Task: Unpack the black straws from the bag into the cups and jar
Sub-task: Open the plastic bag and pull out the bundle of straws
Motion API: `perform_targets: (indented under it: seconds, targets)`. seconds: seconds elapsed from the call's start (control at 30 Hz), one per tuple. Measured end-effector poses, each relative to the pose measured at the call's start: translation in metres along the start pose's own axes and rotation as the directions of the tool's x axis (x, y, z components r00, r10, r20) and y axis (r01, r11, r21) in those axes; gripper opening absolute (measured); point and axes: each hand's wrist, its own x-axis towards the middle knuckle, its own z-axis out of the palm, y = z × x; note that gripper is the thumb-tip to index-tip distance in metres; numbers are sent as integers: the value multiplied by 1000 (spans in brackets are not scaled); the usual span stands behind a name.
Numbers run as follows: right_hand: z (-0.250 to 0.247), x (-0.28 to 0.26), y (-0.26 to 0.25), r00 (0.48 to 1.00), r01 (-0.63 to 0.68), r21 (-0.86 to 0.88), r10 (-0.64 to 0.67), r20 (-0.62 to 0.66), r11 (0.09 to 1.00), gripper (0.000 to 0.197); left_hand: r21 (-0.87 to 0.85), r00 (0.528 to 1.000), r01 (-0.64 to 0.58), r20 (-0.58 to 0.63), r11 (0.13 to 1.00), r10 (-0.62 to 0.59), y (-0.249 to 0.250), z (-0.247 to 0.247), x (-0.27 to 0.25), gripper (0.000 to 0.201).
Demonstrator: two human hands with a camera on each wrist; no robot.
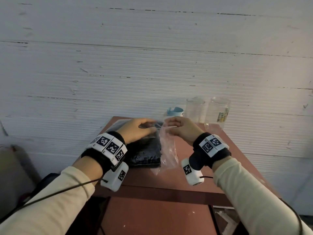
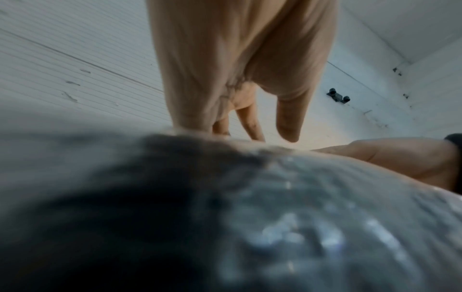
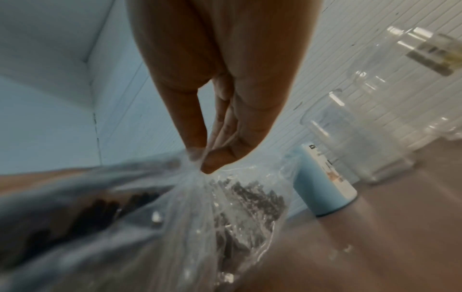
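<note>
A clear plastic bag with a bundle of black straws lies lengthwise on the red-brown table. My left hand rests on the bag's far end, fingers fairly straight and pointing down onto the plastic. My right hand pinches the bag's loose film between thumb and fingers and holds it up off the straws. A blue cup, a clear cup and a clear jar stand at the table's far right, just beyond the right hand.
A white ribbed wall rises directly behind the table. The table is narrow, with its left edge close beside the bag. A dark bulky object sits on the floor to the left. Bare tabletop lies to the right of the bag.
</note>
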Motion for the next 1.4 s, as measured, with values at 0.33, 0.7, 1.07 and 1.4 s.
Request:
perform_targets:
  seconds: [0.33, 0.7, 1.07, 1.4]
  targets:
    - [13, -14, -16, 980, 64, 82, -78, 185, 995, 49, -131, 997, -32, -74, 991, 22, 12, 11, 11, 45]
    - [7, -23, 14, 977, -191, 74, 182, 114, 979, 52, -462, 982, -66, -188, 885, -25, 0, -10, 10, 31]
    - [28, -24, 5, 979, -143, 296, 90, 185, 945, 55, -616, 950, -154, -307, 772, -55, -3, -14, 12, 32]
    - [2, -31, -3, 989, 76, -66, -83, -120, 995, 43, -596, 970, -111, -239, 795, -44, -12, -11, 9, 33]
